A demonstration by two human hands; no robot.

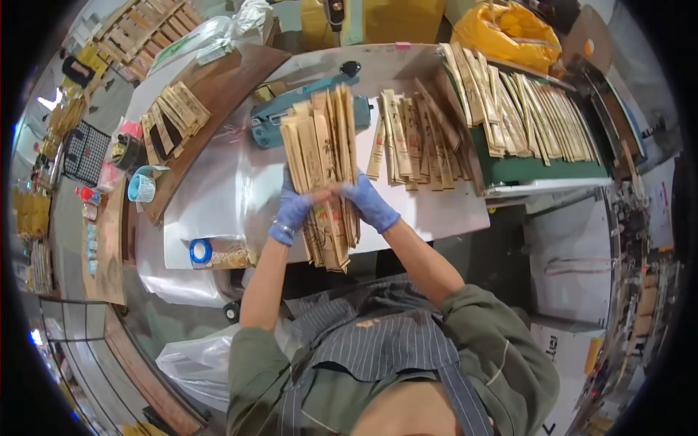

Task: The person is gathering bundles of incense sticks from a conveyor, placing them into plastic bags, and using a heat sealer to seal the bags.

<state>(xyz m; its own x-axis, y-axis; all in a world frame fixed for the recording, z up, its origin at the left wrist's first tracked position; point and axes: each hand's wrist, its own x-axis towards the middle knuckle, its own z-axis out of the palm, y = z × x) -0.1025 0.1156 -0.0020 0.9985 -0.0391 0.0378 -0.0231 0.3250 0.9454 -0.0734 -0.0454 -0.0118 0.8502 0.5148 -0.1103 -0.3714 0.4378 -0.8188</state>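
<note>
A thick bundle of long, narrow brown paper packets (320, 156) stands on end between my hands, held above the white table's front edge. My left hand (293, 209), in a blue glove, is closed round its left side. On the right side my right hand (371, 202), gloved the same way, presses against the bundle, with bare fingertips crossing its front. Print shows on the packets, and what is inside them cannot be seen. Right behind the bundle sits a teal machine (270, 125) with a black knob, partly hidden. More loose packets (414, 142) lie fanned to the right.
A green-topped conveyor (531, 173) at the right carries a row of packets. On the brown board (211, 109) at the left lies another small pile (178, 120). A blue tape roll (201, 251) rests at the table's front left. A yellow bag (505, 33) stands at the back.
</note>
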